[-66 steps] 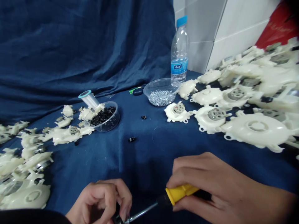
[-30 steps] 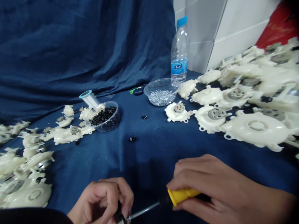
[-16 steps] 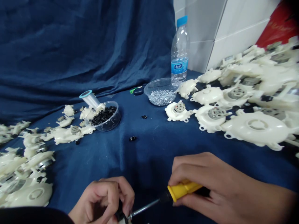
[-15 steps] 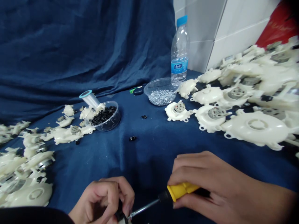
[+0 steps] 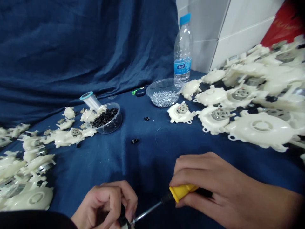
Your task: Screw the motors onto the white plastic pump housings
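Note:
My right hand is closed round the yellow handle of a screwdriver, whose metal shaft slants down to the left. Its tip meets a small black and white part at the bottom edge of the view. My left hand pinches that part between curled fingers, which hide most of it. Two small black pieces lie on the cloth beyond the hands, the nearer black piece in front of the farther one.
A clear tub of black pieces stands left of centre, with a spool leaning over it. A clear bowl of screws and a water bottle stand behind. White plastic housings with motors crowd both sides.
My right hand and the screwdriver have shifted very slightly to the left, and the grip on the handle has turned a little. My left hand stays almost still with the part.

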The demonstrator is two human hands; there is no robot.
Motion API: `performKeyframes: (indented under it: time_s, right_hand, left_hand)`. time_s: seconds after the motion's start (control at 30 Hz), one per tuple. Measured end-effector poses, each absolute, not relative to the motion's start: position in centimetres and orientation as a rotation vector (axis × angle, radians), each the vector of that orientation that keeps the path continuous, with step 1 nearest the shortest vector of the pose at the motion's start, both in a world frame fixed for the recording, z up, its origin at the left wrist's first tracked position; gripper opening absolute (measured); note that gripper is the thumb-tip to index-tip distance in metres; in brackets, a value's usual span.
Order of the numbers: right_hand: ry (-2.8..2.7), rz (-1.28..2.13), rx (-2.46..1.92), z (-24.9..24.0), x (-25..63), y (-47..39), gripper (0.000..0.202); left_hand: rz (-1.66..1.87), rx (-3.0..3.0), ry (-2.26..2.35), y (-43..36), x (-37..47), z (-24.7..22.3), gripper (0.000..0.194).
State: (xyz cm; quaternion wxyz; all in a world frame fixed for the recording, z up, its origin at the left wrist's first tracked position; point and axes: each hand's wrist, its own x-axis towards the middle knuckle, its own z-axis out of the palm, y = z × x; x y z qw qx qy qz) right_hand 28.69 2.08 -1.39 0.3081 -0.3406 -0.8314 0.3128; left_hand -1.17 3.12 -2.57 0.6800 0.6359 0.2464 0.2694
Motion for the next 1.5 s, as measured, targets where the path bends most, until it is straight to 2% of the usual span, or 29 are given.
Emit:
performKeyframes:
  time_s: [0.1, 0.27, 0.33, 0.4, 0.47, 0.63, 0.77, 0.87, 0.97, 1.23, 1.3, 1.37, 1.43, 1.5]
  right_hand:
    - [-2.226, 0.755, -0.903, -1.35, 28.67, 2.24, 0.003]
    - [-2.261, 0.784, -0.964, -1.39, 28.56, 1.97, 0.012]
    - [-2.236, 0.841, -1.015, -1.44, 28.56, 1.81, 0.004]
    - [-2.202, 0.871, -1.049, -1.53, 28.58, 1.76, 0.02]
    - [-2.174, 0.882, -1.023, -1.6, 28.58, 1.84, 0.024]
    - [-2.194, 0.869, -0.97, -1.33, 28.45, 2.28, 0.002]
    - [-2.261, 0.835, -0.989, -1.1, 28.42, 2.34, 0.015]
    - [-2.211, 0.882, -1.008, -1.32, 28.48, 2.13, 0.004]
    - [-2.141, 0.903, -1.007, -1.63, 28.52, 2.01, 0.019]
    - [-2.251, 0.785, -0.981, -1.32, 28.49, 1.73, 0.005]
    - [-2.275, 0.814, -1.006, -1.26, 28.5, 1.58, 0.009]
    - [-2.249, 0.882, -1.048, -1.25, 28.53, 1.5, 0.002]
    - [-2.198, 0.925, -1.07, -1.27, 28.57, 1.52, 0.016]
    - [-2.165, 0.942, -1.041, -1.29, 28.59, 1.62, 0.02]
  left_hand:
    - [0.613, 1.437, 0.542, 3.04, -1.17, -2.53, 0.051]
    - [0.62, 1.426, 0.565, 3.12, -1.34, -2.95, 0.055]
    - [0.62, 1.425, 0.581, 3.2, -1.37, -3.08, 0.056]
    - [0.612, 1.423, 0.58, 3.29, -1.36, -3.11, 0.055]
    - [0.607, 1.429, 0.564, 3.32, -1.34, -3.01, 0.055]
    - [0.615, 1.459, 0.575, 3.04, -1.2, -2.56, 0.05]
    - [0.619, 1.447, 0.545, 3.04, -1.15, -2.67, 0.051]
    - [0.613, 1.481, 0.553, 3.11, -1.16, -2.77, 0.051]
    - [0.621, 1.5, 0.571, 3.08, -1.15, -2.77, 0.05]
    - [0.623, 1.471, 0.553, 3.17, -1.08, -2.8, 0.053]
    - [0.643, 1.458, 0.571, 3.1, -1.04, -2.69, 0.054]
    - [0.639, 1.463, 0.573, 3.02, -1.0, -2.62, 0.054]
    - [0.628, 1.48, 0.57, 2.98, -0.99, -2.65, 0.054]
    - [0.628, 1.503, 0.579, 2.98, -0.99, -2.75, 0.054]
